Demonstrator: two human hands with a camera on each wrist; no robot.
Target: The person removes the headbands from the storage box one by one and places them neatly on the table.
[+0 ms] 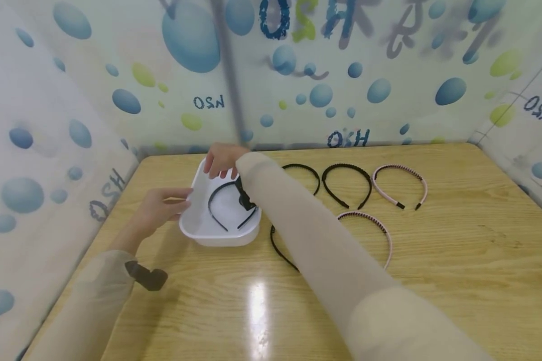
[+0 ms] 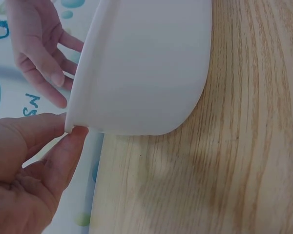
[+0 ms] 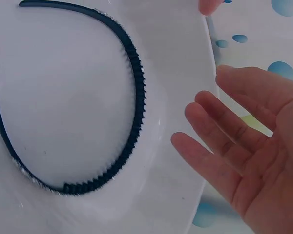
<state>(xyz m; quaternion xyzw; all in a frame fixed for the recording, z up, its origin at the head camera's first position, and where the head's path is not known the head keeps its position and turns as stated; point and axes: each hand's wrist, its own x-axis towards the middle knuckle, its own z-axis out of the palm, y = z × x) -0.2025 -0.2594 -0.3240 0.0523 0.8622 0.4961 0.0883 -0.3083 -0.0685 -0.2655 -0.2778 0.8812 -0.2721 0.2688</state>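
Note:
A white plastic tub point(image 1: 221, 237) stands at the left of the wooden table, with a black headband point(image 1: 210, 204) lying inside it. The right wrist view shows this headband's ridged, toothed band up close. My left hand point(image 1: 158, 208) pinches the tub's left rim between thumb and fingers, which shows clearly in the left wrist view. Over the far part of the tub hovers my right hand point(image 1: 225, 158). Its fingers are spread and loosely bent, holding nothing, in the right wrist view. The headband and those fingers are apart.
Right of the tub lie a black headband point(image 1: 317, 178), another black one point(image 1: 347, 165) and a pink one point(image 1: 399, 167) in a back row. Nearer, a black headband point(image 1: 280, 253) and a pink one point(image 1: 390, 240) are partly hidden by my right sleeve. A patterned wall covering point(image 1: 262, 90) borders the table.

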